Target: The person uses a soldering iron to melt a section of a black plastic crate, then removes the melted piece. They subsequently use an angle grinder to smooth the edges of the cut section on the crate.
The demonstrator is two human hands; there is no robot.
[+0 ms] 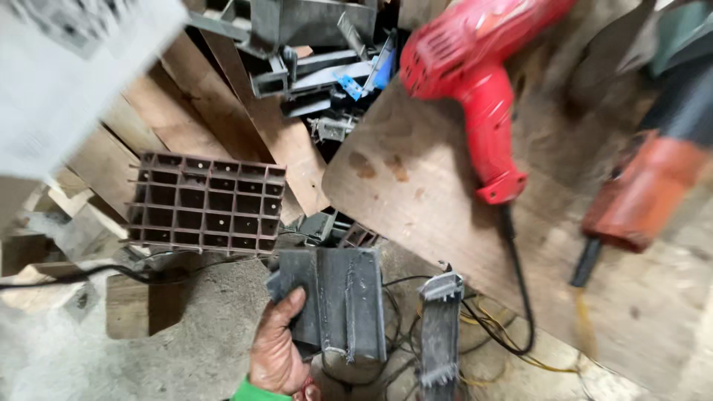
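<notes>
Rough grey concrete floor [186, 349], dusty. Worn plywood board [445, 193] lying at angle, stained. Wooden planks [223, 111] stacked behind. Brown grid-like plastic block [204, 202] on edge. Dark profile offcuts [312, 59] piled at top. Tangled cables [490, 334] on floor. Dim, flat light.

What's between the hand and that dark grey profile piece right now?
Nothing: the hand already grips the dark grey profile piece by its left edge, thumb on its face. A second grey offcut lies beside it, apart.
</notes>
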